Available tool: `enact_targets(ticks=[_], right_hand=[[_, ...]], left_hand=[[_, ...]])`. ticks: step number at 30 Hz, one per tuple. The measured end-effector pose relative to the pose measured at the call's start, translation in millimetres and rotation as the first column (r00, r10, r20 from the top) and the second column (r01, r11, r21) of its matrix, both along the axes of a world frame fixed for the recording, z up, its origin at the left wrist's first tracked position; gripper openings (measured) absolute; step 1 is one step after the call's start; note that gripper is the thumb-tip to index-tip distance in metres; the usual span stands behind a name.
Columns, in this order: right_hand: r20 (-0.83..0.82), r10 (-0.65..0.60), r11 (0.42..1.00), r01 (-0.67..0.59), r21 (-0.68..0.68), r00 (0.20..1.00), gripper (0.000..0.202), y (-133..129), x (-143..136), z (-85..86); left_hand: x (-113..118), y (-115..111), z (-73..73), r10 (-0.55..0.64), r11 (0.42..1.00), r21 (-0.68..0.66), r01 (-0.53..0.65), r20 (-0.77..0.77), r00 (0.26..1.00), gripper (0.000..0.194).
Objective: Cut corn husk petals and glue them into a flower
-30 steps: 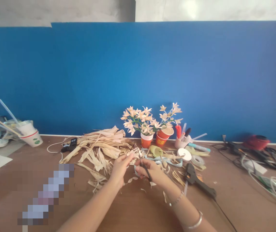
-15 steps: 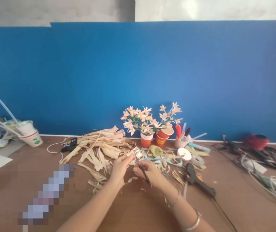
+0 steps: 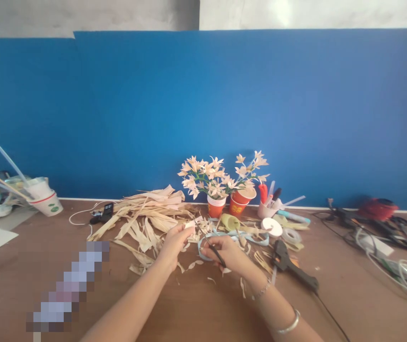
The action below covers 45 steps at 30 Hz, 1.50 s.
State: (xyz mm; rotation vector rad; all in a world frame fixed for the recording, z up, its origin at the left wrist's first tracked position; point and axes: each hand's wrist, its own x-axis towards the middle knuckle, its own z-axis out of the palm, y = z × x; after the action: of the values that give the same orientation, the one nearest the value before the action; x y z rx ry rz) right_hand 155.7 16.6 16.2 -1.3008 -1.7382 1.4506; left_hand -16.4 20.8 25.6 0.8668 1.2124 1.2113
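Observation:
Near the middle of the table, my left hand [image 3: 173, 243] is closed on a small pale piece of husk [image 3: 190, 225] between thumb and fingers. My right hand [image 3: 224, 251] is closed around the dark handles of scissors [image 3: 213, 249], whose blades point up and left beside the pale piece. Small pale cut scraps [image 3: 195, 264] lie on the table below and between my hands. A large pile of dried husk strips [image 3: 153, 216] spreads behind and left of my left hand.
Behind my hands, pale flowers [image 3: 208, 173] stand in a red paper cup [image 3: 216, 207], with another red cup [image 3: 238, 204] beside it. Right of my right hand lies a glue gun [image 3: 294, 268]. A white cup [image 3: 48, 204] leans far left; cables [image 3: 385, 261] lie far right.
My hands have moved slightly apart, the left a little left and the right a little right with the scissors. The blades now sit differently beside the pale piece.

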Motion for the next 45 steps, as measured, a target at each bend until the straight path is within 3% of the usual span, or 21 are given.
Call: enact_targets(ticks=[4, 7, 11, 15, 20, 23, 26, 31, 35, 38, 45], right_hand=[[0.042, -0.006, 1.000, 0.006, 0.005, 0.999, 0.031, 0, 1, 1.4], [-0.078, -0.106, 0.994, 0.107, 0.003, 0.991, 0.033, 3, -1, -1.0], [-0.356, -0.136, 0.977, 0.185, 0.107, 0.924, 0.039, 5, -7, -4.4], [-0.370, -0.170, 0.949, 0.253, 0.188, 0.913, 0.038, 2, -12, -2.6], [-0.426, -0.276, 0.945, 0.325, 0.044, 0.862, 0.033, 0, -11, 8.1], [-0.458, -0.311, 0.948, 0.309, -0.081, 0.833, 0.039, -1, -8, 12.3], [-0.465, -0.303, 0.952, 0.280, -0.120, 0.832, 0.042, 0, -6, 10.7], [-0.406, -0.226, 0.974, 0.207, -0.090, 0.885, 0.045, -2, -9, 9.8], [-0.269, -0.085, 0.996, 0.073, -0.055, 0.959, 0.048, -8, -15, 15.0], [-0.247, 0.005, 0.999, -0.014, -0.033, 0.969, 0.050, -13, -20, 14.5], [-0.297, 0.063, 0.997, -0.046, 0.064, 0.953, 0.045, -16, -25, 3.3]], left_hand=[[-1, 1, -0.1, 0.042, 0.998, 0.049, -0.043, 0.006, 0.999, 0.014], [0, 2, 0.4, 0.055, 0.998, 0.043, -0.055, 0.000, 0.998, 0.013], [3, -3, 3.5, -0.085, 0.996, 0.030, 0.085, 0.012, 0.996, 0.014], [7, -10, 5.8, -0.267, 0.964, 0.012, 0.267, -0.011, 0.964, 0.018], [9, -12, 7.6, -0.294, 0.954, 0.045, 0.295, -0.034, 0.955, 0.022], [11, -13, 9.6, -0.280, 0.958, 0.075, 0.278, 0.016, 0.960, 0.026], [12, -12, 11.0, -0.238, 0.970, 0.072, 0.234, 0.058, 0.969, 0.028], [11, -10, 9.0, -0.114, 0.991, 0.070, 0.111, 0.044, 0.993, 0.031], [8, -8, 7.1, 0.025, 0.996, 0.090, -0.022, -0.036, 0.999, 0.031], [8, -7, 8.1, 0.121, 0.988, 0.102, -0.115, -0.049, 0.991, 0.026], [15, -12, 12.3, 0.149, 0.985, 0.084, -0.151, 0.021, 0.989, 0.023]])
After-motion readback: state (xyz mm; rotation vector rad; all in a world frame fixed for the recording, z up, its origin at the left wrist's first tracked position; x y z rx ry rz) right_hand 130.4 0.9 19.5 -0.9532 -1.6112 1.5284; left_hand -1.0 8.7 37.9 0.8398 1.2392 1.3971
